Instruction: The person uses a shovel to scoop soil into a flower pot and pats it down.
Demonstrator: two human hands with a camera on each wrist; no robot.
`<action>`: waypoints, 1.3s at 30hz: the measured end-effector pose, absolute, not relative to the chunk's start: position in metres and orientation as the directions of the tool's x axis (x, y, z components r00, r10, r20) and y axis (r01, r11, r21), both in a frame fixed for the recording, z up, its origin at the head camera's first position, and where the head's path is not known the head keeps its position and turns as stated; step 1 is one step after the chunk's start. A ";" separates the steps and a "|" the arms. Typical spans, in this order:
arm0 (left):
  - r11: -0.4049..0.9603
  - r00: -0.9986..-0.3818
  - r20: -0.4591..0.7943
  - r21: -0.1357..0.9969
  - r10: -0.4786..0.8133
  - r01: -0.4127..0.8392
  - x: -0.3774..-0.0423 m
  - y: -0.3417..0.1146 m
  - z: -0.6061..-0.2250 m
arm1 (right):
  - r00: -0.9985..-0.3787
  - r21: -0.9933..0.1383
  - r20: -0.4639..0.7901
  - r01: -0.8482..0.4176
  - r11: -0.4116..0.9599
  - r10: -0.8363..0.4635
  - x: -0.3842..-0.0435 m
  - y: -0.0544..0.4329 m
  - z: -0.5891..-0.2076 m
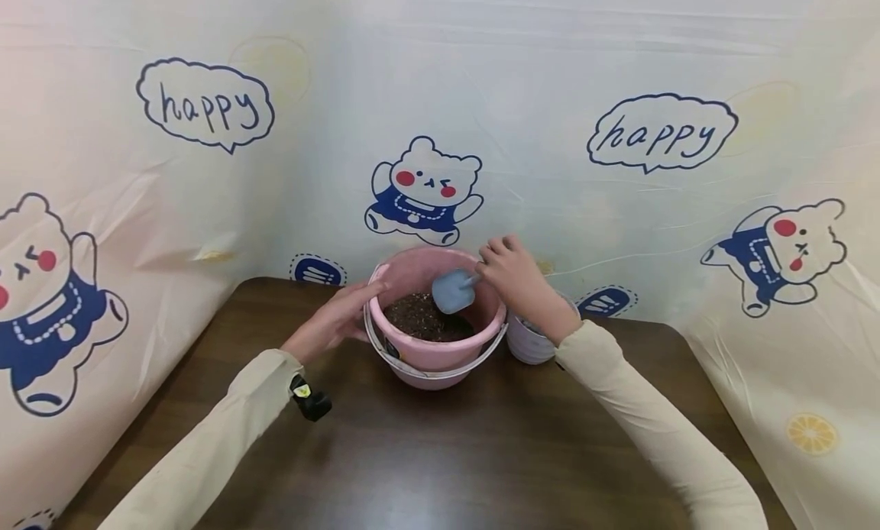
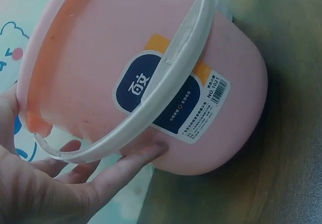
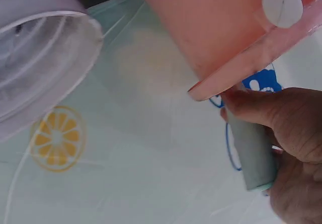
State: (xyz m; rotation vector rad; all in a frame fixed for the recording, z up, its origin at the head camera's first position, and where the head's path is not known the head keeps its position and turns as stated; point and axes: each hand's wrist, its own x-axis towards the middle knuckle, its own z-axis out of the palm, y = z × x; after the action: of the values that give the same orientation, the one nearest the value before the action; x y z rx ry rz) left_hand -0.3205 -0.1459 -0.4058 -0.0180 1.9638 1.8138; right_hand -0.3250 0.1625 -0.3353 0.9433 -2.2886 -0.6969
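Observation:
A pink bucket [image 1: 454, 353] stands on the table with dark soil [image 1: 426, 316] inside. My left hand [image 1: 341, 314] holds its left side; in the left wrist view the fingers [image 2: 126, 171] spread along the outer wall beside the white handle [image 2: 173, 78]. Above the bucket's right rim, my right hand [image 1: 519, 278] grips a small blue trowel [image 1: 452, 291], whose blade tilts down inside the bucket over the soil. The right wrist view shows the trowel's grey-blue grip [image 3: 251, 151] in the curled fingers; the bucket hides its blade there.
Close to the bucket's right side stands a whitish ridged pot [image 1: 529, 345], partly behind the right forearm. The brown table [image 1: 426, 454] meets a printed cloth [image 1: 536, 133] at the back and sides. A black wrist device [image 1: 311, 399] hangs under the left sleeve.

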 end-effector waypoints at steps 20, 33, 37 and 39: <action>0.092 -0.891 -0.360 0.933 0.276 -0.348 -0.321 -0.152 -0.404 | -0.585 0.584 0.307 -0.508 0.634 -0.751 -0.350 0.118 -0.368; 0.095 -0.889 -0.372 0.928 0.267 -0.360 -0.322 -0.146 -0.412 | -0.601 0.312 0.170 -0.719 0.621 -0.781 -0.356 0.129 -0.369; 0.095 -0.894 -0.366 0.931 0.260 -0.353 -0.322 -0.144 -0.412 | -0.626 0.180 0.140 -0.746 0.641 -0.767 -0.353 0.137 -0.362; 0.096 -0.894 -0.364 0.932 0.261 -0.351 -0.322 -0.143 -0.411 | -0.646 0.138 0.113 -0.742 0.656 -0.755 -0.352 0.139 -0.359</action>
State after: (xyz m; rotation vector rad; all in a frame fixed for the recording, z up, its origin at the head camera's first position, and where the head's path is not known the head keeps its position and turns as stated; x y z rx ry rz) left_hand -0.3218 -0.1435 -0.4107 -0.0879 1.9400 1.8500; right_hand -0.3521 0.1386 -0.3593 1.2343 -2.7107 -0.1179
